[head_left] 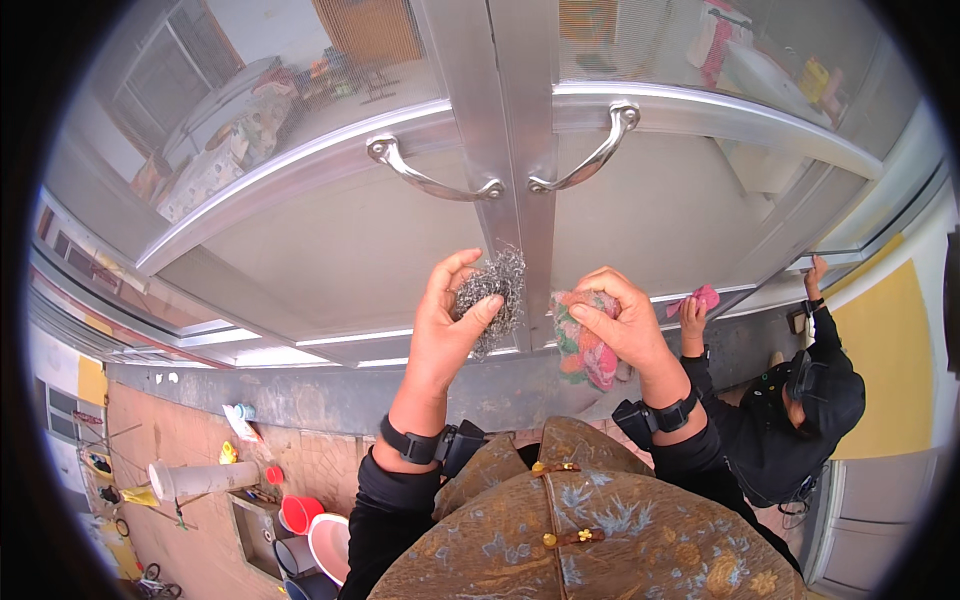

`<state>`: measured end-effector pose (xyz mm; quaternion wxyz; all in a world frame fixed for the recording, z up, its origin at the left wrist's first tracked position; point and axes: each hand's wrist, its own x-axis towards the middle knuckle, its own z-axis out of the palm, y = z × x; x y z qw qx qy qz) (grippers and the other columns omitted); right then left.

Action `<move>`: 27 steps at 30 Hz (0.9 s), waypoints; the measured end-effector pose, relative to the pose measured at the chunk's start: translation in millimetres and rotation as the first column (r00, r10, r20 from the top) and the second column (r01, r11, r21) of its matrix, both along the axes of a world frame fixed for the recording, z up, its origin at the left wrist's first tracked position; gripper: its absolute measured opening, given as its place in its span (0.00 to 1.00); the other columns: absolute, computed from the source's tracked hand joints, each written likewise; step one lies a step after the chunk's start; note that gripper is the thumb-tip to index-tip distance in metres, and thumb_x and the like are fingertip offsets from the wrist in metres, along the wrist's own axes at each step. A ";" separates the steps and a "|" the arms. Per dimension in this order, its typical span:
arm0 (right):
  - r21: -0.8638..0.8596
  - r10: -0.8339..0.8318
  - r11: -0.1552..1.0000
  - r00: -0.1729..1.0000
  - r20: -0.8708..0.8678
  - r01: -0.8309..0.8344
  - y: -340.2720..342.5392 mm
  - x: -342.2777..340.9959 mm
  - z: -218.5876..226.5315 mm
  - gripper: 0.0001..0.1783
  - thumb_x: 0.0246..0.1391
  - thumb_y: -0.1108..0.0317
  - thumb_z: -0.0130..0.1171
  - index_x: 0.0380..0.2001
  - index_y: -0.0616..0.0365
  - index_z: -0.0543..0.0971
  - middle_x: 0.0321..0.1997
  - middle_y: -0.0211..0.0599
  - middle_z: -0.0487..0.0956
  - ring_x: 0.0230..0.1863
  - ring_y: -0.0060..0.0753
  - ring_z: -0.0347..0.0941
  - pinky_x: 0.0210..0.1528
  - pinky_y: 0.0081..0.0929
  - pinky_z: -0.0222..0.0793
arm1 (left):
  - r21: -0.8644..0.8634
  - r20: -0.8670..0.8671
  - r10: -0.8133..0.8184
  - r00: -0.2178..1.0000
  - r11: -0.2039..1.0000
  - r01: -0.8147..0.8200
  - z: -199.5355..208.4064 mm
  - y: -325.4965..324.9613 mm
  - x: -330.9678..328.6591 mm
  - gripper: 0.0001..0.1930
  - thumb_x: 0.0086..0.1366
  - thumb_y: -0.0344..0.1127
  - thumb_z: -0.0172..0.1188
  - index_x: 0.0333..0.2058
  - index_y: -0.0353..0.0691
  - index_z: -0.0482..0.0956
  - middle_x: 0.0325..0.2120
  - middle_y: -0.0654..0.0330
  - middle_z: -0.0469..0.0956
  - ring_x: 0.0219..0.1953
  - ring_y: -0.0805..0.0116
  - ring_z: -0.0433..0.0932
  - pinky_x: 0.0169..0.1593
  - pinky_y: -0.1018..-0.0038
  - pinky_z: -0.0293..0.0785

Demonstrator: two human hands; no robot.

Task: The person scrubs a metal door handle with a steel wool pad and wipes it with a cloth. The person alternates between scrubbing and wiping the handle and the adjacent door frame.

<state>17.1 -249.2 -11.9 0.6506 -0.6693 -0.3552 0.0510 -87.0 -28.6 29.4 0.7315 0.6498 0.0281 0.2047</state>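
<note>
My left hand [445, 325] grips a wad of grey steel wool [492, 290] and presses it against the metal frame [520, 190] where two glazed doors meet. My right hand [622, 322] holds a bunched cloth [582, 345] in pink, green and orange, just right of the same frame strip. Both hands sit below the two curved metal door handles, one on the left door [430, 175] and one on the right [590, 155].
A crouching person in black [790, 420] at the right wipes the lower door rail with a pink cloth [697, 298]. Red and white basins [315, 525] and a white pipe [200, 478] lie on the tiled floor at lower left.
</note>
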 end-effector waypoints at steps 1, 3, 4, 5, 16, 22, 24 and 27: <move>0.008 -0.058 0.998 0.997 -0.054 0.059 -0.1 -2.0 -4.7 0.10 0.59 0.69 0.66 0.42 0.60 0.80 0.41 0.33 0.80 0.44 0.24 0.76 0.49 0.27 0.72 | -0.199 0.004 -0.152 0.988 0.968 0.149 -5.7 -0.2 -3.7 0.20 0.62 0.24 0.67 0.53 0.35 0.77 0.47 0.62 0.78 0.45 0.72 0.79 0.48 0.75 0.77; 0.037 -0.160 0.986 0.979 -0.123 0.165 2.0 -3.2 -13.6 0.12 0.61 0.67 0.65 0.45 0.61 0.79 0.42 0.34 0.80 0.45 0.23 0.75 0.49 0.26 0.72 | -0.205 -0.082 -0.368 0.926 0.916 0.345 -20.0 -2.5 -10.9 0.20 0.59 0.28 0.70 0.51 0.35 0.79 0.56 0.57 0.72 0.56 0.66 0.72 0.58 0.67 0.71; 0.036 -0.179 0.981 0.965 -0.191 0.189 2.0 -3.4 -17.2 0.15 0.61 0.67 0.64 0.47 0.62 0.77 0.44 0.34 0.80 0.46 0.23 0.75 0.50 0.26 0.72 | -0.207 -0.114 -0.471 0.875 0.872 0.443 -27.6 -3.6 -13.9 0.20 0.58 0.31 0.72 0.49 0.35 0.80 0.60 0.55 0.69 0.61 0.63 0.69 0.62 0.63 0.68; 0.035 -0.196 0.977 0.948 -0.249 0.211 2.8 -3.4 -20.9 0.17 0.62 0.66 0.64 0.50 0.63 0.76 0.45 0.35 0.79 0.46 0.23 0.74 0.50 0.26 0.72 | -0.213 -0.146 -0.569 0.810 0.817 0.536 -34.9 -3.7 -15.7 0.21 0.57 0.33 0.74 0.48 0.34 0.82 0.65 0.52 0.66 0.66 0.60 0.66 0.67 0.59 0.64; 0.102 0.258 0.965 0.934 -0.246 -0.240 45.8 -41.0 -44.3 0.46 0.66 0.43 0.55 0.74 0.59 0.50 0.74 0.53 0.55 0.75 0.49 0.53 0.73 0.41 0.53 | 0.479 0.039 -0.113 0.993 0.874 0.081 -81.1 -3.9 -6.9 0.17 0.57 0.30 0.71 0.47 0.43 0.85 0.65 0.49 0.60 0.68 0.52 0.60 0.68 0.63 0.61; -0.170 -0.010 0.985 0.985 0.172 0.039 58.4 -60.0 -32.5 0.40 0.49 0.65 0.74 0.66 0.49 0.70 0.74 0.51 0.57 0.71 0.55 0.59 0.67 0.42 0.64 | 0.482 0.008 0.128 0.992 0.869 -0.116 -73.8 7.5 -12.1 0.14 0.58 0.29 0.71 0.43 0.37 0.84 0.44 0.56 0.70 0.49 0.62 0.73 0.53 0.68 0.73; -0.166 -0.019 0.986 0.997 0.068 0.030 65.4 -60.4 -34.0 0.35 0.50 0.66 0.73 0.62 0.52 0.72 0.72 0.49 0.61 0.68 0.53 0.64 0.65 0.41 0.66 | 0.509 -0.001 0.145 0.989 0.852 -0.125 -69.8 10.9 -14.5 0.12 0.57 0.29 0.72 0.41 0.37 0.84 0.41 0.58 0.71 0.45 0.63 0.74 0.51 0.67 0.74; -0.054 -0.060 0.997 0.998 0.000 0.060 68.0 -53.6 -38.7 0.21 0.54 0.72 0.68 0.50 0.59 0.75 0.66 0.43 0.70 0.62 0.38 0.71 0.60 0.35 0.70 | 0.515 0.032 0.126 0.991 0.848 -0.125 -65.1 19.3 -18.3 0.11 0.55 0.28 0.74 0.37 0.37 0.84 0.37 0.60 0.71 0.39 0.65 0.75 0.47 0.68 0.75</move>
